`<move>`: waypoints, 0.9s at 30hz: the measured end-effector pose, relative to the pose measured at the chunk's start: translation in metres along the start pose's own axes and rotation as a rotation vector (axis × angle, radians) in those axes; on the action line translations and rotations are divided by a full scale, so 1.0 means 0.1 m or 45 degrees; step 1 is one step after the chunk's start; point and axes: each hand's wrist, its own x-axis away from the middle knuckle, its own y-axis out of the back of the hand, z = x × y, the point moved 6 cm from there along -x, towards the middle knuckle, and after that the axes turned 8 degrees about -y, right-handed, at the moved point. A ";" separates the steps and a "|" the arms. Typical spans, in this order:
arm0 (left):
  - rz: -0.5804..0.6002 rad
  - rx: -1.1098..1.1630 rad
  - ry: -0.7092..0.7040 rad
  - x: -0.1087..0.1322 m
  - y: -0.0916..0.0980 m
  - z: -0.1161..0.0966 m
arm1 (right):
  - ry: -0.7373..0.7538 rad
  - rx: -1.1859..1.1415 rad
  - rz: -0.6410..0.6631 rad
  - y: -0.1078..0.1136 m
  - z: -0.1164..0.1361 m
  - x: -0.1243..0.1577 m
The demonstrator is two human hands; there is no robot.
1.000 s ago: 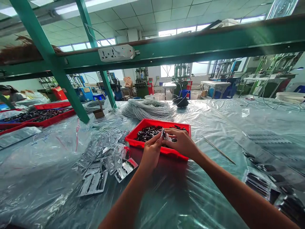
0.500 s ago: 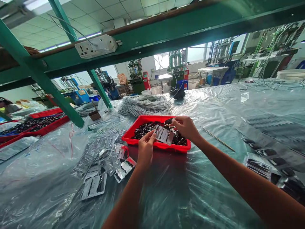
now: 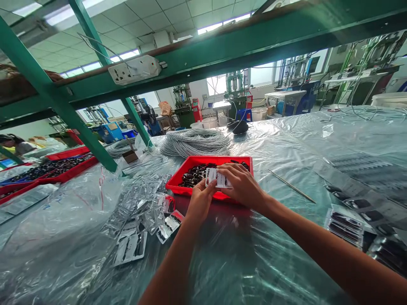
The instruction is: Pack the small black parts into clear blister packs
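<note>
My left hand [image 3: 202,197] pinches the left end of a small clear blister tray [image 3: 210,174], which has dark slots or parts showing through. Over the tray's right half lies my right hand [image 3: 241,184], its fingers on top and its thumb near the lower edge, so that part is covered. Both hands are above the front side of a red bin [image 3: 178,190]. Inside the bin is a heap of small dark glossy parts [image 3: 193,174]. More clear blister trays [image 3: 132,248] are piled on the plastic-covered table to the left.
A coil of grey cable [image 3: 195,144] lies behind the bin. To the right are a thin rod [image 3: 292,186] and filled packs [image 3: 345,226]. A green frame [image 3: 79,127] with a power strip [image 3: 135,70] crosses ahead. Another person [image 3: 15,144] is at far left.
My right hand has moved from above the bin's dark parts onto the blister tray, covering its right half. The tray has levelled out. The view has shifted slightly.
</note>
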 end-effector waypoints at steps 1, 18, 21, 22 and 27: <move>-0.004 -0.025 -0.020 0.01 0.00 0.00 | 0.017 0.005 -0.024 0.02 0.02 0.01; -0.148 -0.604 -0.195 -0.06 0.24 -0.24 | -0.657 -0.335 0.292 -0.07 -0.49 -0.02; -0.278 -0.313 -0.151 -0.10 0.35 -0.18 | -0.727 -0.197 0.127 -0.01 -0.58 -0.03; -0.304 -0.230 -0.136 -0.11 0.36 -0.16 | -0.658 -0.198 0.090 -0.01 -0.53 -0.02; -0.232 -0.024 -0.042 -0.09 0.23 -0.08 | -0.204 -0.305 0.063 -0.11 -0.12 0.05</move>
